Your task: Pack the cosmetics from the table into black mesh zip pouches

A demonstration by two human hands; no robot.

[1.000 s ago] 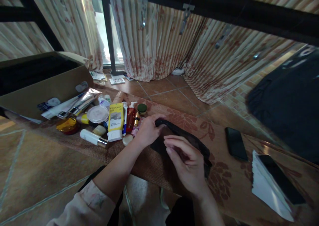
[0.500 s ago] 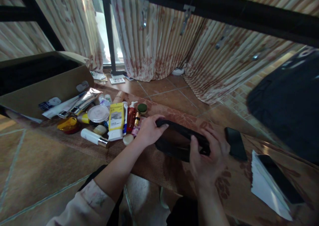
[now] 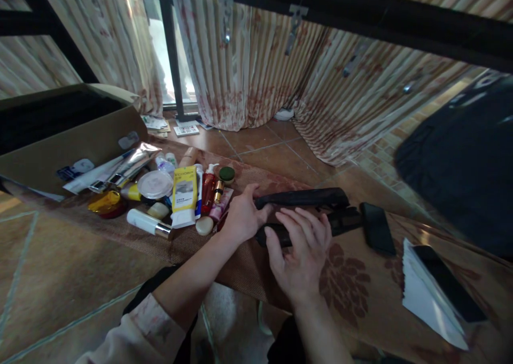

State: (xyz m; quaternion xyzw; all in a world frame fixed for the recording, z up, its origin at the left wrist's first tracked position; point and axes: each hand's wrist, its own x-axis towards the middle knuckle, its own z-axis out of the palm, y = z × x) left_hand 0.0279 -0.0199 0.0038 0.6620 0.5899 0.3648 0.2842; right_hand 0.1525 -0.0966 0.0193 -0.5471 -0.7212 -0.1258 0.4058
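Observation:
A black pouch (image 3: pixel 308 199) lies open on a brown patterned table (image 3: pixel 360 294), its mouth spread wide. My left hand (image 3: pixel 241 216) pinches the pouch's left end, fingers closed on the fabric. My right hand (image 3: pixel 298 254) rests on the near edge of the pouch with fingers stretched and spread, pressing it flat. To the left lies a cluster of cosmetics: a yellow tube (image 3: pixel 185 194), a red pump bottle (image 3: pixel 208 186), a round white compact (image 3: pixel 154 184), a white stick (image 3: pixel 147 222).
An open cardboard box (image 3: pixel 68 139) stands at the far left. A black phone (image 3: pixel 377 227) lies right of the pouch, and a second dark phone on white paper (image 3: pixel 430 294) at the right edge. Striped curtains hang behind; a dark garment (image 3: pixel 460 161) fills the right.
The pouch went from a folded bundle to stretched open and wide. My right hand moved from gripping its right end to lying flat on its near edge. My left hand stayed at the left end.

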